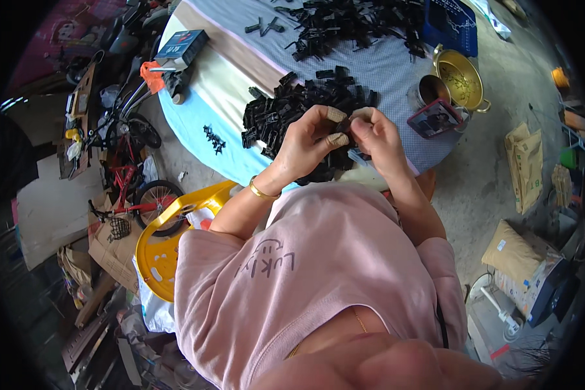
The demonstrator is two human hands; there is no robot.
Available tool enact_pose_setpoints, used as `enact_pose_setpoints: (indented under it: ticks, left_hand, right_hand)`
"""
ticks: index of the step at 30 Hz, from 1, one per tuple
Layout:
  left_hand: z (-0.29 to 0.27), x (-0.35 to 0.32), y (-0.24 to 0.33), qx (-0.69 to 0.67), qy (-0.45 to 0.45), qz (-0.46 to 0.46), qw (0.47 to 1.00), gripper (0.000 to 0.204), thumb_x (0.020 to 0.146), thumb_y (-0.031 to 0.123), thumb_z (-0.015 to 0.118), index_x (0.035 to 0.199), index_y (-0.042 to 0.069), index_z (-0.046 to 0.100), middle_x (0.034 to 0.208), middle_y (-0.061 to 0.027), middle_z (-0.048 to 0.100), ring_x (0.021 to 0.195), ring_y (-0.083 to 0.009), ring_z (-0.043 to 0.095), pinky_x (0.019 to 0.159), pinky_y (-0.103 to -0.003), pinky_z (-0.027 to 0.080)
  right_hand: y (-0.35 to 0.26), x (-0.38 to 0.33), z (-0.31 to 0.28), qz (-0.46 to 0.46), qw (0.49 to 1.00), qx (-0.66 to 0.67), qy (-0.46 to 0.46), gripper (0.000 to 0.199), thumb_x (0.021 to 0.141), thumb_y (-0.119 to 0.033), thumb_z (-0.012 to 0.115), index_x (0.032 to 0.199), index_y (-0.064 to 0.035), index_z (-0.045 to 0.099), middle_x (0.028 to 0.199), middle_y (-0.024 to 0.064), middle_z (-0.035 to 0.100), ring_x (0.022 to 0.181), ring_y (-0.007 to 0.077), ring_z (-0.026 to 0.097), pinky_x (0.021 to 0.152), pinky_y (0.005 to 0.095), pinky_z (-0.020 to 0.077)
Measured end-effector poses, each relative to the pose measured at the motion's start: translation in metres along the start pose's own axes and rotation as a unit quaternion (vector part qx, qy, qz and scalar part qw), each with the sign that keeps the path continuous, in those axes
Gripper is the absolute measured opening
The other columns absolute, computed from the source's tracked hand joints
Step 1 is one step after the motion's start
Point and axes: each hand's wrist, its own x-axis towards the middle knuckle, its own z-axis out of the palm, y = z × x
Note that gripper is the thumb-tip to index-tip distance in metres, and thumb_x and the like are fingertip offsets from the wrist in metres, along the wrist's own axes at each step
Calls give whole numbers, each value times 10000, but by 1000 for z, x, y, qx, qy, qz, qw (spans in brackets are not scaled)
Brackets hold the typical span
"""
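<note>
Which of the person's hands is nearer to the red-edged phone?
The right. The right hand is just to the left of the phone, not touching it; the left hand is farther left, on the far side of the right hand from it.

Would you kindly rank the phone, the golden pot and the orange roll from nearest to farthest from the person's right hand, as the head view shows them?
From the right hand:
1. Phone: just to its right.
2. Golden pot: farther right and higher in the picture, past the phone.
3. Orange roll: far right, beyond the table.
</note>
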Motion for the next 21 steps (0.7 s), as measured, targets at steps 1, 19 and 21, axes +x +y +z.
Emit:
enact_pose_setpoints:
  ticks: [1, 19, 21]
  left_hand:
    - [-1, 1, -1, -44, 6, -15, 999, 309, 789, -7, 593, 1057, -20, 439, 984, -91, 561, 895, -148, 569, 798, -272, 482]
    - [2, -6, -3, 185, 133, 155, 961, 210, 724, -15, 644, 923, 2, 581, 877, -106, 615, 791, -178, 613, 700, -238, 482]
    - [2, -5, -1, 293, 142, 231, 917, 122, 715, -17, 662, 805, -19, 580, 867, -71, 618, 822, -120, 585, 692, -260, 487]
  right_hand:
    - [0, -2, 2, -15, 1000, 11, 2, 141, 887, -181, 494, 914, -47, 530, 672, -18, 503, 482, -6, 325, 410, 146, 229]
    - [0, -2, 16, -43, 985, -167, -13, 151, 867, -127, 522, 834, -1, 600, 581, 1, 556, 494, 35, 468, 445, 177, 363]
    - [0, -2, 12, 2, 991, -134, -20, 156, 871, -133, 517, 835, -7, 602, 575, -8, 548, 485, 32, 452, 443, 177, 359]
